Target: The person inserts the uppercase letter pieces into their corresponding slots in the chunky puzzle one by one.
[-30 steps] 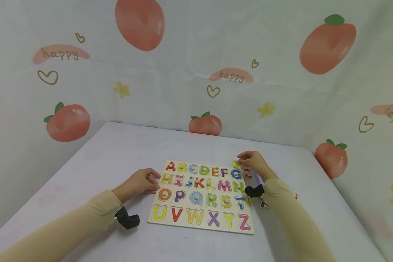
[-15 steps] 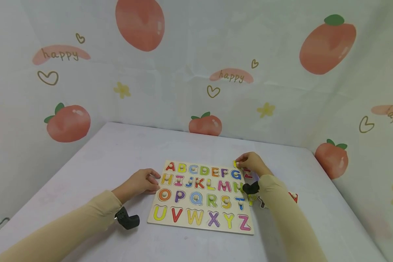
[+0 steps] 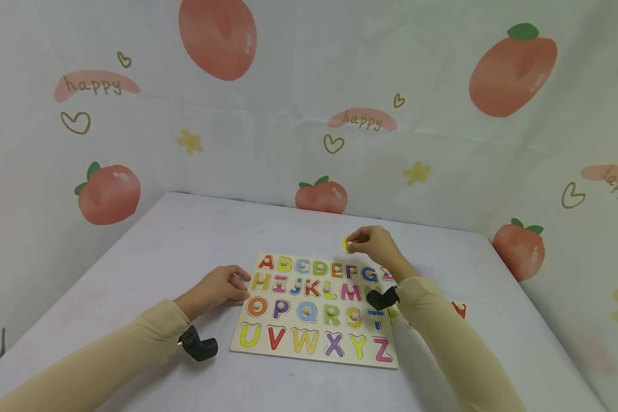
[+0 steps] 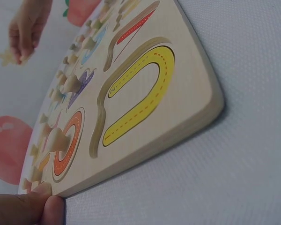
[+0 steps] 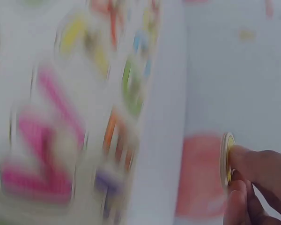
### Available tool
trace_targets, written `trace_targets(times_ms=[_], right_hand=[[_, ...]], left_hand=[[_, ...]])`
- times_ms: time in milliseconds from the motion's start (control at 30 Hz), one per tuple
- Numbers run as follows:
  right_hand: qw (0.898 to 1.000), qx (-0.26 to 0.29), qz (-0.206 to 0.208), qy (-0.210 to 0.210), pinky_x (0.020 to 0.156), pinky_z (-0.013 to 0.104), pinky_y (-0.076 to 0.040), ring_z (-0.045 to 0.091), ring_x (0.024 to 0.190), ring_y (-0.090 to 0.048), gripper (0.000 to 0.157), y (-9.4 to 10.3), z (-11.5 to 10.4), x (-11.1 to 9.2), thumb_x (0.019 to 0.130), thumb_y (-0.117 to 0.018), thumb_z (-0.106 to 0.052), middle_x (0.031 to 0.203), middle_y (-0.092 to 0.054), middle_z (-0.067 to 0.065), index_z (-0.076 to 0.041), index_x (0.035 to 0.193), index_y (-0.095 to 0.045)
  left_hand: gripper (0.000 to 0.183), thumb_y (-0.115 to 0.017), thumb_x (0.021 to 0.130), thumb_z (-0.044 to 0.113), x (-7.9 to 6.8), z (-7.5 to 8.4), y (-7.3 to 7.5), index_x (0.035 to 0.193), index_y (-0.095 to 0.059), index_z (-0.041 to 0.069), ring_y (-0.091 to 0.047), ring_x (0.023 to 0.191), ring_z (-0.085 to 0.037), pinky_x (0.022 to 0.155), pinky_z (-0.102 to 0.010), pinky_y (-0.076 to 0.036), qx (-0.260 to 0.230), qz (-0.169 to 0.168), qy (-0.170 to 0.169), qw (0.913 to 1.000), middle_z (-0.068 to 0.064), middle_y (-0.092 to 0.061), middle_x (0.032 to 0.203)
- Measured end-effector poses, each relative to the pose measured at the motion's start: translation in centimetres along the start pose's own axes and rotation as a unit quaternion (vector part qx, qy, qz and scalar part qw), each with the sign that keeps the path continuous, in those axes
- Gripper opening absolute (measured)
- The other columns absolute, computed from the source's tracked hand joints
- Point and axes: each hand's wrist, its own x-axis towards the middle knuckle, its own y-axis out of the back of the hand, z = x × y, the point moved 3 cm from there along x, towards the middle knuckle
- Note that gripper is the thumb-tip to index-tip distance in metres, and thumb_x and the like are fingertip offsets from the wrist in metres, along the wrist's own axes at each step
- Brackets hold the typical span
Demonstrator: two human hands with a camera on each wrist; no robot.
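A wooden alphabet puzzle board [image 3: 314, 359] lies flat on the table in the head view. Its upper rows hold knobbed letters; the bottom row shows bare recesses from U to Z. At the board's left edge rests my left hand [image 3: 218, 287], fingers loosely bent; the left wrist view shows its fingertips [image 4: 43, 191] against the edge. Above the board's far right side, my right hand [image 3: 376, 243] pinches a yellow letter piece [image 3: 345, 245]. The right wrist view sees this piece [image 5: 227, 157] edge-on between thumb and fingers, so its shape is mostly hidden.
Right of the board lie loose letters: a red one [image 3: 459, 309], a pinkish-red one [image 3: 387, 274] and a yellow-green one [image 3: 393, 312], partly covered by the right arm. A patterned cloth backdrop [image 3: 268, 160] stands behind the table [image 3: 211, 223].
My right hand has lifted the yellow letter, U-shaped in the earlier frames, from beside the board's top right corner and carried it left and farther back. The left hand stays put.
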Motion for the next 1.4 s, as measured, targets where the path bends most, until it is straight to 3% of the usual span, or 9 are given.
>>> trace_targets(times_ms=[200, 367, 533, 767, 1033, 1400], right_hand=[[0.997, 0.043, -0.048, 0.052, 0.070, 0.026, -0.053, 0.011, 0.076, -0.065, 0.013, -4.0, -5.7, -2.5, 0.085, -0.075, -0.020, 0.084, -0.071, 0.000, -0.012, 0.095, -0.073], [0.988, 0.080, -0.104, 0.077, 0.064, 0.021, -0.052, 0.008, 0.070, -0.061, 0.010, -7.9, -9.0, -4.8, 0.084, -0.076, -0.018, 0.080, -0.069, -0.002, -0.011, 0.091, -0.073], [0.983, 0.077, -0.140, 0.085, 0.061, 0.018, -0.049, 0.004, 0.066, -0.059, 0.007, -11.5, -10.6, -6.6, 0.081, -0.078, -0.018, 0.073, -0.067, -0.007, -0.015, 0.083, -0.073], [0.978, 0.064, -0.177, 0.089, 0.056, 0.013, -0.044, -0.002, 0.061, -0.053, 0.008, -15.4, -11.3, -8.0, 0.077, -0.081, -0.013, 0.067, -0.064, -0.010, -0.013, 0.078, -0.073], [0.973, 0.065, -0.188, 0.119, 0.057, 0.011, -0.047, -0.006, 0.059, -0.053, 0.008, -17.1, -11.7, -8.5, 0.077, -0.080, -0.008, 0.064, -0.063, -0.010, -0.010, 0.080, -0.073], [0.975, 0.055, -0.192, 0.093, 0.054, 0.013, -0.043, -0.004, 0.059, -0.052, 0.010, -17.6, -11.6, -8.6, 0.076, -0.081, -0.009, 0.061, -0.062, -0.010, -0.012, 0.077, -0.072]], left_hand=[[0.039, -0.073, 0.083, 0.003, 0.2, -0.2, 0.0, 0.117, -0.057, -0.001, -0.060, 0.072, -0.014, 0.065, -0.024, -0.058, 0.003, 0.001, -0.001, 1.0000, -0.010, -0.061, 0.090], [0.038, -0.072, 0.082, 0.002, 0.4, -0.3, -0.1, 0.117, -0.057, -0.002, -0.060, 0.072, -0.013, 0.065, -0.024, -0.058, -0.003, -0.002, 0.000, 1.0000, -0.009, -0.062, 0.089], [0.038, -0.072, 0.082, 0.000, 0.5, -0.5, 0.0, 0.116, -0.057, -0.003, -0.061, 0.070, -0.012, 0.065, -0.024, -0.058, -0.010, -0.013, -0.012, 0.9998, -0.010, -0.063, 0.089], [0.039, -0.073, 0.080, -0.002, 0.4, -0.4, 0.1, 0.115, -0.056, -0.006, -0.061, 0.068, -0.011, 0.065, -0.025, -0.059, -0.018, -0.018, -0.031, 0.9992, -0.011, -0.062, 0.087], [0.039, -0.073, 0.081, -0.002, 0.1, -0.1, 0.2, 0.115, -0.056, -0.006, -0.061, 0.067, -0.010, 0.065, -0.025, -0.059, -0.017, -0.017, -0.029, 0.9993, -0.010, -0.062, 0.087], [0.039, -0.072, 0.080, -0.003, -0.1, 0.0, 0.2, 0.116, -0.056, -0.006, -0.061, 0.068, -0.011, 0.065, -0.025, -0.059, -0.020, -0.018, -0.031, 0.9992, -0.011, -0.062, 0.087]])
